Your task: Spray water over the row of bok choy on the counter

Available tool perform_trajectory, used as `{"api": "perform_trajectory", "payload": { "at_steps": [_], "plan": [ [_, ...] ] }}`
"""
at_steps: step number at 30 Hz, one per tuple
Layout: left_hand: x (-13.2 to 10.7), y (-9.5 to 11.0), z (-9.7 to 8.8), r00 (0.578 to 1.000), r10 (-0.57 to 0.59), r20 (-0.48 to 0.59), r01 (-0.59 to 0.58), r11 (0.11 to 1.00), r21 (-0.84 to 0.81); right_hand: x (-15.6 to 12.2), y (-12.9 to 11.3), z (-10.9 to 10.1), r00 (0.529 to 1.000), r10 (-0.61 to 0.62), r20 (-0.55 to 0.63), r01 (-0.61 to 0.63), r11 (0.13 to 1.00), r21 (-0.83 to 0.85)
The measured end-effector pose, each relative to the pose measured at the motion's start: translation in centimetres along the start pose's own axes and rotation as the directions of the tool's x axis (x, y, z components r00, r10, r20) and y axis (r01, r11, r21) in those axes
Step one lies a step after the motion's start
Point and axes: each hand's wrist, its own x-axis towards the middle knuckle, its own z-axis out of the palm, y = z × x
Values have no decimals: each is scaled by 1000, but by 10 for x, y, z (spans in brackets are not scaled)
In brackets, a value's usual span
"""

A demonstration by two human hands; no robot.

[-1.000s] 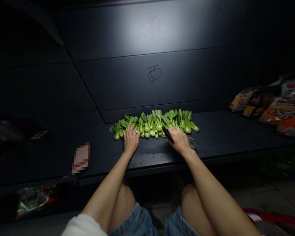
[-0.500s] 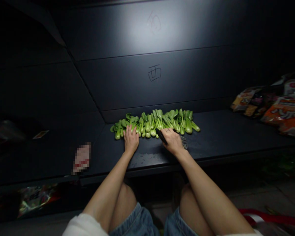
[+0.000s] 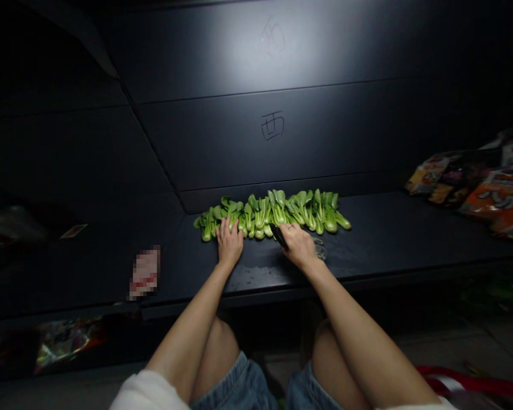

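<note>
A long row of bok choy (image 3: 277, 210) lies along the back of the dark shelf (image 3: 367, 250), leaves toward the wall and pale bases toward me. My left hand (image 3: 229, 242) rests on the left part of the row, its fingers spread over the stems. Before the middle of the row, my right hand (image 3: 298, 244) is closed round what looks like a spray bottle. Its black head (image 3: 279, 236) sticks out to the left of my fingers, and its clear body (image 3: 320, 249) shows beyond my wrist. My palm hides the rest of it. Wet marks show on the shelf between my hands.
Bright snack bags (image 3: 502, 196) are piled on the shelf at the right. A blurred-out pinkish packet (image 3: 145, 272) and a small card (image 3: 74, 231) lie to the left. Lower left is a shiny package (image 3: 62, 344). The dark back wall (image 3: 222, 142) bears a handwritten character.
The whole view has shifted slightly. Both hands keep nearly the same places at the bok choy, and the row looks unchanged.
</note>
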Motion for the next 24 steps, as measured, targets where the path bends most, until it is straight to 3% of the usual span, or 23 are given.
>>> {"api": "perform_trajectory", "payload": {
  "at_steps": [18,24],
  "plan": [
    [0,-4,4,1000,1,-20,-2,999,-41,6,-18,-3,1000,13,2,-13,1000,29],
    [4,-16,1,999,-34,-18,31,992,-126,12,-23,5,998,-58,-31,60,995,81]
  ]
}}
